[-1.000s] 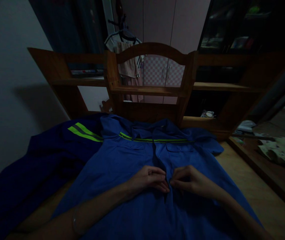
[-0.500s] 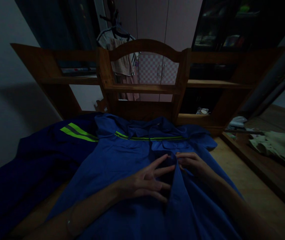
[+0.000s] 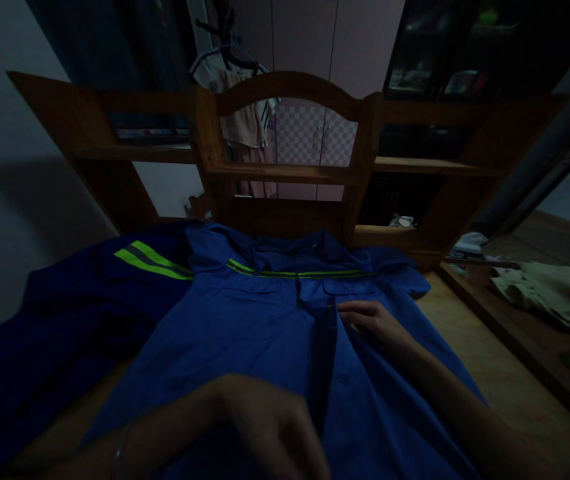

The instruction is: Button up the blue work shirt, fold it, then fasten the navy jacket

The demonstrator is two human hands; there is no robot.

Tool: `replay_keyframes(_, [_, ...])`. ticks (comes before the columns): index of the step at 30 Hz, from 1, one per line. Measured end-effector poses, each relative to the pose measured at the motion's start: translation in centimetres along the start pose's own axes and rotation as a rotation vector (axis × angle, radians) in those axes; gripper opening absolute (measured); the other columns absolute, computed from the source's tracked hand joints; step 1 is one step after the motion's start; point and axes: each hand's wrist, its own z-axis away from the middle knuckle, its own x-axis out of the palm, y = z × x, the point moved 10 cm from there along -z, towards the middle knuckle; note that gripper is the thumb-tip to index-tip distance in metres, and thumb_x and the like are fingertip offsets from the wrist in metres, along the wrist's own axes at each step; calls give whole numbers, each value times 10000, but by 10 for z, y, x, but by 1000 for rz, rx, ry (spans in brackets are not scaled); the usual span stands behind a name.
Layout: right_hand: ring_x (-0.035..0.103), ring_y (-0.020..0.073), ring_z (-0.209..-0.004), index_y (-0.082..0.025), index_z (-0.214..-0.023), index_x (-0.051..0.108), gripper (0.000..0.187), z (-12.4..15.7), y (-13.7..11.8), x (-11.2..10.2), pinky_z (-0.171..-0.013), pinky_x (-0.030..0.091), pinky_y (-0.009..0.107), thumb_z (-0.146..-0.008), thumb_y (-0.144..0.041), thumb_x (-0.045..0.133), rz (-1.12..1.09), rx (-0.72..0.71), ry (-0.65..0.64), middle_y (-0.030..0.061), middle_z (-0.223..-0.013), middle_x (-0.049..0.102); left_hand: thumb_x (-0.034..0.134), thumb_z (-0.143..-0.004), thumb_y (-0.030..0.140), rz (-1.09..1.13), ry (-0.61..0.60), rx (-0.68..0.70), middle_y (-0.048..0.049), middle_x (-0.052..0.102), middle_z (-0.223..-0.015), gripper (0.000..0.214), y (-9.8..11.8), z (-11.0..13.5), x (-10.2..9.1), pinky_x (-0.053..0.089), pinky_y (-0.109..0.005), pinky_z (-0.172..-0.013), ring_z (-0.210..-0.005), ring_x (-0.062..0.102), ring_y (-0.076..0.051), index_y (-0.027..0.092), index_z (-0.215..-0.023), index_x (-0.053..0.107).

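Note:
A blue work shirt [image 3: 245, 313] lies spread out with its collar away from me. A thin yellow-green stripe crosses its chest, above two flap pockets. My right hand [image 3: 372, 321] pinches the raised edge of the front opening, just below the right pocket. Lower down, my left hand [image 3: 277, 423] is bent over the shirt front near the bottom of the view. Its fingers point downward, blurred and partly cut off, so their grip is unclear. A bracelet circles the left wrist.
A dark blue garment [image 3: 89, 307] with a bright reflective band lies at the left. A wooden shelf frame [image 3: 285, 175] stands behind the shirt. Pale folded cloth [image 3: 549, 293] rests at the right beyond a wooden ledge. Clothes [image 3: 245, 120] hang on a rack behind.
My left hand has drawn back from the front opening toward me, its spread fingers now bent down. My right hand has shifted slightly left, still on the shirt's edge.

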Motion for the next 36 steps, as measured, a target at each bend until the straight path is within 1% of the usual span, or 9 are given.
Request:
replay_keyframes(4, [453, 111, -580, -161, -1017, 699, 347, 3, -8, 14, -523, 311, 221, -758, -392, 713, 57, -64, -91, 16, -693, 577, 576, -863, 448, -206, 870, 30, -36, 620, -813, 311, 17, 52, -115, 426, -206, -619, -699, 563, -131, 156, -943, 649])
replay_keyframes(6, [428, 96, -561, -154, -987, 706, 323, 6, -14, 20, -507, 297, 215, -766, -389, 709, 86, -96, -131, 10, -682, 557, 610, -840, 417, -310, 1021, -4, -35, 621, -848, 283, 10, 66, -137, 414, -209, -651, -752, 561, -136, 147, -915, 652])
replay_keyframes(9, [434, 91, -558, -154, -977, 704, 313, 11, -21, 28, -492, 309, 210, -779, -396, 692, 133, -127, -194, 16, -729, 563, 688, -766, 393, -455, 897, -86, -23, 627, -890, 295, -3, 55, -134, 397, -220, -651, -782, 560, -152, 161, -946, 658])
replay_keyframes(12, [452, 92, -557, -154, -980, 695, 313, 15, -22, 36, -482, 320, 206, -796, -406, 671, 200, -139, -254, 27, -781, 582, 705, -728, 295, -625, 861, -90, -2, 616, -900, 257, 7, 47, -114, 385, -217, -666, -791, 550, -146, 174, -947, 643])
replay_keyframes(18, [475, 113, -587, -153, -979, 680, 314, 19, -20, 44, -516, 359, 219, -807, -415, 661, 216, -173, -304, 18, -724, 569, 502, -735, 89, -829, 1038, -135, -29, 557, -841, 178, 19, 40, -84, 378, -242, -654, -756, 523, -166, 163, -885, 561])
replay_keyframes(24, [485, 113, -613, -141, -971, 672, 303, 18, -22, 42, -531, 362, 220, -820, -403, 653, 200, -199, -284, 37, -807, 607, 428, -841, 99, -925, 1128, -63, -40, 552, -892, 124, 31, 49, -92, 389, -267, -761, -839, 532, -172, 163, -902, 515])
replay_keyframes(29, [495, 120, -636, -152, -961, 682, 286, 14, -26, 31, -555, 359, 229, -840, -406, 634, 238, -255, -186, 32, -815, 615, 496, -880, 241, -676, 1268, -7, -1, 572, -670, 91, 40, 56, -130, 418, -237, -580, -603, 572, -148, 163, -900, 540])
replay_keyframes(33, [530, 137, -683, -162, -912, 698, 250, 11, -32, 19, -609, 392, 240, -837, -393, 641, 296, -336, -66, 30, -845, 615, 616, -797, 297, -355, 1339, 99, -17, 602, -658, 195, 19, 55, -151, 448, -225, -538, -562, 599, -150, 126, -880, 575])
replay_keyframes(36, [571, 161, -782, -181, -889, 705, 196, 13, -39, 20, -690, 414, 249, -851, -360, 633, 378, -404, -32, 29, -864, 623, 640, -703, 203, -123, 1276, 157, -69, 644, -780, 201, -4, 50, -152, 488, -250, -633, -676, 628, -171, 88, -866, 611])
